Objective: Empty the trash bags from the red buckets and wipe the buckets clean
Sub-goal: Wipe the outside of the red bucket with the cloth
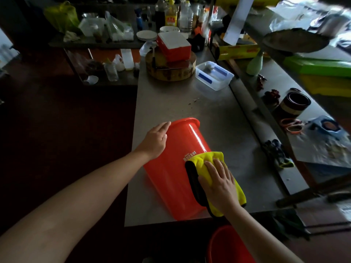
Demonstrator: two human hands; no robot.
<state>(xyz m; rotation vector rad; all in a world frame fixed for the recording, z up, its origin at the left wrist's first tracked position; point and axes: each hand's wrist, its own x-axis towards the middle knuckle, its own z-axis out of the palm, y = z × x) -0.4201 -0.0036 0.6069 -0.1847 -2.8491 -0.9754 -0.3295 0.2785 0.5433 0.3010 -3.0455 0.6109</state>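
Wipe step: red bucket [176,168] lies on its side on the steel table [218,118], no bag visible. Right hand [218,184] presses yellow cloth [206,164] flat-fingered on its wall; left hand [156,140] rests open near the rim. Next probably: roll it, wipe the unwiped side. Second bucket [228,245] waits below.

dim room, steel worktable [190,103], cluttered side counter [275,86], dark reddish floor [57,111], crowded back shelf [95,42]

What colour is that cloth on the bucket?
The cloth is yellow with a black underside, clearest in the head view.
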